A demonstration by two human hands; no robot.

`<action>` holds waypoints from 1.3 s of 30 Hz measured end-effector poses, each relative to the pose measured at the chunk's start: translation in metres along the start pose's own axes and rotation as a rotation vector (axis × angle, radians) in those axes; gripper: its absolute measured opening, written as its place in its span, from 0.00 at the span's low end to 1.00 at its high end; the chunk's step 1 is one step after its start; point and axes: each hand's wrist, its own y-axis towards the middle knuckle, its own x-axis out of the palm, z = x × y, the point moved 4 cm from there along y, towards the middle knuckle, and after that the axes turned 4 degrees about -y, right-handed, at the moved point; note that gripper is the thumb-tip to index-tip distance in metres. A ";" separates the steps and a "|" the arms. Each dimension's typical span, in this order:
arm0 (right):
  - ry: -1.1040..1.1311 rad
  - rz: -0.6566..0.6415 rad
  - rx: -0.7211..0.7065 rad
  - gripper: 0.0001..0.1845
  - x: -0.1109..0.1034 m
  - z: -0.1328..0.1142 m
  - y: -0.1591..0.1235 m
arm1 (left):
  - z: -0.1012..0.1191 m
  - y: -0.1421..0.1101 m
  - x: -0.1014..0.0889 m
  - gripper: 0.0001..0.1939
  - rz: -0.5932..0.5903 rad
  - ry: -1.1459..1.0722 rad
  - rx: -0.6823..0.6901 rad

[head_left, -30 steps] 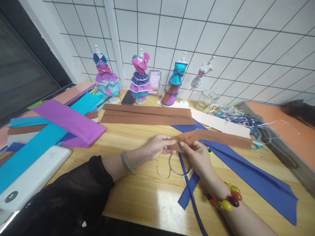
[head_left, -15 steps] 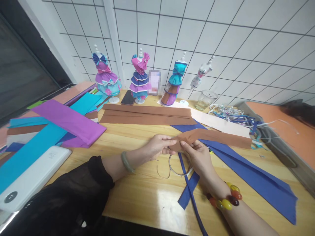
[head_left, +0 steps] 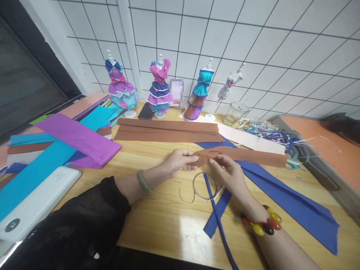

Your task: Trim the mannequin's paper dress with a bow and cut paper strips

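A long brown fabric strip runs from between my hands toward the right across the table. My left hand pinches its left end between thumb and fingers. Just to the right, my right hand grips the same strip, where the cloth is slightly bunched. Below the hands a thin wire ring lies on the wood, its loose end curled to the left. Narrow blue strips cross beside the ring. A wide blue fabric strip stretches out at the right, partly under the brown one.
Dressed mini mannequins and a bare patterned one stand along the tiled wall. A glass jar and tangled ribbons sit back right. Folded brown cloth lies ahead; purple cloth and a white device are left.
Both hands have shifted slightly upward with the brown strip. My right hand has moved a little to the right along the cloth, and more of the wire ring shows.
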 end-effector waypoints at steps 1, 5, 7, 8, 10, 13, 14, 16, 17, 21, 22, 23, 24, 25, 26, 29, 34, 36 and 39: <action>-0.153 0.002 -0.071 0.13 -0.007 0.003 0.004 | 0.003 0.001 -0.002 0.10 0.020 0.000 0.007; -0.620 -0.106 -0.195 0.13 -0.024 0.025 0.015 | 0.010 0.007 -0.010 0.09 0.018 -0.009 0.033; -0.724 -0.170 -0.203 0.12 -0.025 0.033 0.015 | 0.011 0.010 -0.014 0.10 -0.005 -0.025 0.047; -0.756 -0.194 -0.217 0.13 -0.024 0.034 0.015 | 0.011 0.011 -0.015 0.10 -0.016 -0.035 0.045; -0.794 -0.209 -0.261 0.14 -0.023 0.032 0.012 | 0.010 0.012 -0.017 0.10 -0.039 -0.052 0.013; -0.808 -0.199 -0.308 0.19 -0.024 0.026 0.009 | 0.009 0.013 -0.017 0.09 -0.061 -0.102 -0.061; -0.803 -0.193 -0.308 0.20 -0.025 0.024 0.009 | 0.009 0.013 -0.016 0.09 -0.065 -0.126 -0.081; -0.778 -0.180 -0.292 0.21 -0.028 0.023 0.009 | 0.009 0.012 -0.015 0.08 -0.072 -0.174 -0.111; -0.756 -0.166 -0.278 0.20 -0.029 0.021 0.009 | 0.009 0.012 -0.015 0.08 -0.077 -0.192 -0.122; -0.538 -0.107 -0.185 0.16 -0.028 0.011 0.008 | 0.008 0.013 -0.015 0.07 -0.094 -0.210 -0.125; -0.435 -0.124 -0.156 0.16 -0.025 0.008 0.007 | 0.008 0.014 -0.016 0.07 -0.093 -0.208 -0.113; -0.321 -0.153 -0.119 0.15 -0.022 0.005 0.006 | 0.009 0.014 -0.016 0.07 -0.091 -0.205 -0.098; -0.211 -0.189 -0.073 0.16 -0.019 0.002 0.004 | 0.010 0.014 -0.017 0.08 -0.088 -0.200 -0.081; -0.117 -0.221 -0.017 0.16 -0.016 0.000 0.003 | 0.011 0.013 -0.017 0.08 -0.086 -0.190 -0.059; -0.042 -0.246 0.043 0.18 -0.013 -0.001 0.001 | 0.012 0.013 -0.017 0.08 -0.087 -0.175 -0.036; 0.075 -0.288 0.172 0.21 -0.010 -0.005 -0.002 | 0.016 0.011 -0.015 0.10 -0.079 -0.116 0.031; 0.173 -0.445 0.225 0.23 -0.003 -0.018 -0.006 | 0.017 0.006 -0.012 0.11 -0.062 -0.049 0.082; 0.209 -0.455 0.247 0.24 -0.001 -0.023 -0.008 | 0.017 0.004 -0.009 0.12 -0.071 -0.035 0.089; 0.222 -0.425 0.240 0.22 0.000 -0.028 -0.009 | 0.015 0.002 -0.006 0.11 -0.065 -0.031 0.084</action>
